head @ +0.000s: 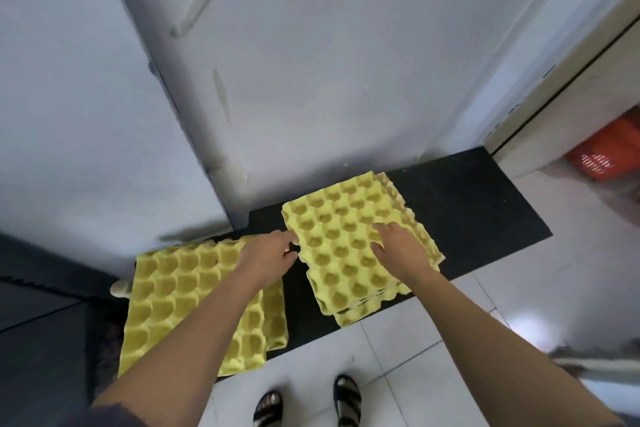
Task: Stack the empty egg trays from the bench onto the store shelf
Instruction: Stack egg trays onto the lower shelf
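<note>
Two piles of yellow pulp egg trays lie on a low black bench (pixel 478 218). The right pile (pixel 343 253) holds several trays, slightly fanned at the near edge. My left hand (pixel 266 256) pinches the left edge of its top tray. My right hand (pixel 398 246) lies flat on that same tray, fingers spread into the cups. The left pile (pixel 173 298) sits at the bench's left end, and my left forearm crosses over it. No shelf is visible.
A pale grey wall and a vertical pillar (pixel 277 80) rise right behind the bench. An orange plastic crate (pixel 609 152) stands at the far right. White floor tiles (pixel 450 340) lie below, with my sandalled feet (pixel 308 399) near the bench.
</note>
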`<move>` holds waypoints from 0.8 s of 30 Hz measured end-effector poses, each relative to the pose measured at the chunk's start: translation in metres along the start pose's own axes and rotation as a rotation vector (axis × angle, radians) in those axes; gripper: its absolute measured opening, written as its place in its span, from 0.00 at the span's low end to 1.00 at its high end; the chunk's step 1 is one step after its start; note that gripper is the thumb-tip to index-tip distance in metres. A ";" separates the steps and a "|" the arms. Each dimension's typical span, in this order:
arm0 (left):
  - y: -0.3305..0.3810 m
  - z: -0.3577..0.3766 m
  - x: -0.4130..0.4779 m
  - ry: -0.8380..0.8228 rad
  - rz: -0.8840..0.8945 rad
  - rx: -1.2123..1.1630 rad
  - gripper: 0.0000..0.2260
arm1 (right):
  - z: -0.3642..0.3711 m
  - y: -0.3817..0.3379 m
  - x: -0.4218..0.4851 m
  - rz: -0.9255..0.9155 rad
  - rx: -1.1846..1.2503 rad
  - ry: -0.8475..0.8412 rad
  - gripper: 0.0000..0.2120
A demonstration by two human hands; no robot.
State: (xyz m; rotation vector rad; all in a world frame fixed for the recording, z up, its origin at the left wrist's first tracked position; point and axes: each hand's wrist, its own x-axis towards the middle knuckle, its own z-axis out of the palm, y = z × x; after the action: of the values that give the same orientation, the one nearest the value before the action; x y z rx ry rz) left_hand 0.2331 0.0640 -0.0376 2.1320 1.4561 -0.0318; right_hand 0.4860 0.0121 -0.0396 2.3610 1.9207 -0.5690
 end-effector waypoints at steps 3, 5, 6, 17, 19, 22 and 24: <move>0.010 0.032 0.017 -0.052 -0.091 -0.061 0.15 | 0.008 0.036 0.015 0.034 -0.005 -0.069 0.24; 0.015 0.053 0.027 -0.064 -0.147 -0.085 0.17 | 0.012 0.059 0.026 0.034 -0.026 -0.116 0.25; 0.018 0.065 0.033 -0.067 -0.181 -0.104 0.19 | 0.015 0.071 0.033 0.030 -0.038 -0.128 0.25; 0.026 0.164 0.083 -0.014 -0.720 -0.805 0.39 | 0.079 0.131 0.102 0.259 0.319 -0.175 0.32; 0.026 0.173 0.083 0.023 -0.763 -0.938 0.33 | 0.086 0.133 0.108 0.323 0.400 -0.118 0.29; 0.026 0.172 0.081 0.101 -0.734 -0.989 0.29 | 0.087 0.134 0.109 0.344 0.400 -0.035 0.24; 0.027 0.162 0.077 0.137 -0.703 -0.987 0.29 | 0.082 0.131 0.104 0.344 0.429 0.005 0.24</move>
State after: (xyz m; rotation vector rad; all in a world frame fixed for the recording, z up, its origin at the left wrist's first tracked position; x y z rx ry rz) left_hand 0.3335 0.0495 -0.1883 0.8132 1.7230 0.4759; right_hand 0.6069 0.0579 -0.1736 2.8556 1.4496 -1.0227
